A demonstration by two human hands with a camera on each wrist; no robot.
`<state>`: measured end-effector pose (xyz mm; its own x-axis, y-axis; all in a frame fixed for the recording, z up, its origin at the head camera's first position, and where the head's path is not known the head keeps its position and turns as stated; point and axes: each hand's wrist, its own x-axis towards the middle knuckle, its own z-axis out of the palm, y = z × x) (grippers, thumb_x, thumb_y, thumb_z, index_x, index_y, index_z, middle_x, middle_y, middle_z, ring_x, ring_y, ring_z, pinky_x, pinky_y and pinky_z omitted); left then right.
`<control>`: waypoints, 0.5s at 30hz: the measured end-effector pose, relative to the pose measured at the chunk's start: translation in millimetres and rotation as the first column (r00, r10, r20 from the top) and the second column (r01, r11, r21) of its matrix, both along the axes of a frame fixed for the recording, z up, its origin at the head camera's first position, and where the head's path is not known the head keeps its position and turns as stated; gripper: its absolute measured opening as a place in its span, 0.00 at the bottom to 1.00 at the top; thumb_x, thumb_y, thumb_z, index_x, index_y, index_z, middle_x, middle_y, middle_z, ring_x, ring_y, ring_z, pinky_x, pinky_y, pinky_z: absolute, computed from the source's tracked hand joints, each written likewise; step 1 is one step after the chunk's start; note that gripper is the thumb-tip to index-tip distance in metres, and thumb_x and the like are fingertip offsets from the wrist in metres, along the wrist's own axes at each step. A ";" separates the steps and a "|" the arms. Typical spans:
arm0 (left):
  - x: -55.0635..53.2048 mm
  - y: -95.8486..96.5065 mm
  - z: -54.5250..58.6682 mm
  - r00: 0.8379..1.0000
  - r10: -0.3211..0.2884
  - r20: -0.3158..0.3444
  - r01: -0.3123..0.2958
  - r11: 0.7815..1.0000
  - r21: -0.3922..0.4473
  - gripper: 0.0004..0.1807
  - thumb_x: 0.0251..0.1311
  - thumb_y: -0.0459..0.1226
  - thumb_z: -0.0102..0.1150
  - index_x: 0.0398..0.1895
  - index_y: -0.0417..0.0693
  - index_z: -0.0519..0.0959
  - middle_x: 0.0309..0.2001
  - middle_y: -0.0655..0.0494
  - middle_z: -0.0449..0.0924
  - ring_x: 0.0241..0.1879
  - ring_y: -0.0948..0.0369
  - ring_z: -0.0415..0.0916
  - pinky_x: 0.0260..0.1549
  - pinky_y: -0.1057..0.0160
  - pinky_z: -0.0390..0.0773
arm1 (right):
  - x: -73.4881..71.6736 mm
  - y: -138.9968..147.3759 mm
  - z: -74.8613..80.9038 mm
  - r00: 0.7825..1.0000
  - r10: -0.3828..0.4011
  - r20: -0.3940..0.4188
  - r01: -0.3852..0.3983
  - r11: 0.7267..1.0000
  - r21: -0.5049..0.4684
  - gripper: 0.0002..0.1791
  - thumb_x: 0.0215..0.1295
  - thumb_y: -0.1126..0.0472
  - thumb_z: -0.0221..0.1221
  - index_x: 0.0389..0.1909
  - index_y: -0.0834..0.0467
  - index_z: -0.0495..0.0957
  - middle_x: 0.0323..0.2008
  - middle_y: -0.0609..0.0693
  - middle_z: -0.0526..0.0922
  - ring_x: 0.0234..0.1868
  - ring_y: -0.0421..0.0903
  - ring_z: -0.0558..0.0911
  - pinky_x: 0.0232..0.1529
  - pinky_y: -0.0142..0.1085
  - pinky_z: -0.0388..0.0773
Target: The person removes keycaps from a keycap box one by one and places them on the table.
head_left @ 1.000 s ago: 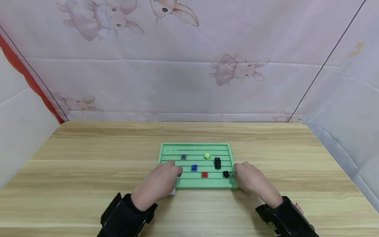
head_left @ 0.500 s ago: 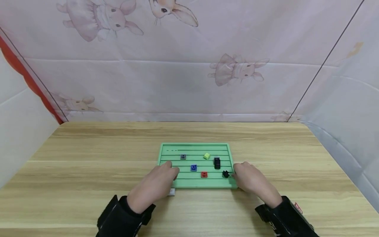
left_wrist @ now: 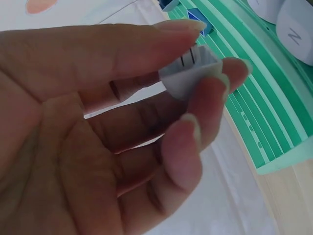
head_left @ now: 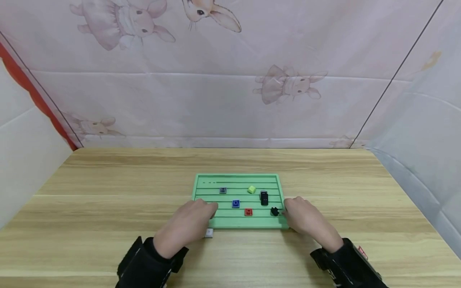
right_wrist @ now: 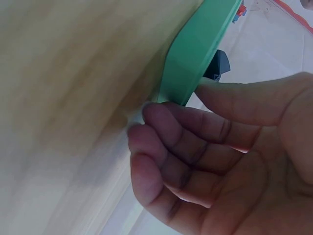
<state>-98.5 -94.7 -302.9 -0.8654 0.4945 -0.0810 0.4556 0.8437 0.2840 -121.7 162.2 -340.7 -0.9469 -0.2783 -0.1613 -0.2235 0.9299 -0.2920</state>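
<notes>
My left hand (head_left: pixel 189 224) is over the front left of a green ridged tray (head_left: pixel 237 223). Its thumb and fingers pinch a white keycap (left_wrist: pixel 190 71), hollow side showing in the left wrist view; the head view hides it behind the hand. My right hand (head_left: pixel 307 220) grips the tray's right rim between thumb and curled fingers (right_wrist: pixel 159 120). On the tray sit a blue keyboard switch (head_left: pixel 235 204), a red one (head_left: pixel 248 212) and a purple-grey one (head_left: pixel 223 191). A yellow-green keycap (head_left: pixel 251 189), a black block (head_left: pixel 264 198) and a small black piece (head_left: pixel 275 211) are there too.
White keycaps lie by the tray's front edge: one (head_left: pixel 209 233) shows in the head view, another marked N (left_wrist: pixel 296 34) in the left wrist view. A wooden table (head_left: pixel 252 260) lies under everything, with a rabbit-print cloth (head_left: pixel 216 100) behind it.
My left hand has shifted slightly left and toward me, and its raised index finger has lowered. The right hand and the tray pieces stay where they were.
</notes>
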 end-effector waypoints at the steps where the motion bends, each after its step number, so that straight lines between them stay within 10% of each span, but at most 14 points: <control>1: 0.1 -0.1 -0.2 1.000 0.000 -0.003 0.000 1.000 0.007 0.10 0.46 0.19 0.52 0.26 0.41 0.74 0.17 0.56 0.68 0.17 0.62 0.62 0.15 0.65 0.66 | 0.1 0.0 0.0 1.000 0.001 -0.001 -0.001 1.000 -0.001 0.04 0.57 0.68 0.54 0.26 0.66 0.73 0.16 0.51 0.69 0.17 0.43 0.68 0.17 0.34 0.68; 15: 1.7 1.1 5.0 0.997 0.050 0.062 -0.053 0.997 0.058 0.09 0.43 0.19 0.52 0.25 0.38 0.77 0.27 0.50 0.77 0.20 0.62 0.66 0.19 0.64 0.72 | 0.1 -0.1 0.8 1.000 0.011 -0.012 -0.011 1.000 -0.001 0.04 0.57 0.69 0.54 0.25 0.66 0.73 0.16 0.51 0.69 0.16 0.43 0.68 0.17 0.34 0.67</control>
<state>-96.8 -93.6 -297.9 -0.8843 0.4549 -0.1058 0.3924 0.8465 0.3599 -121.6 162.1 -340.0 -0.9456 -0.2890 -0.1493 -0.2375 0.9270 -0.2904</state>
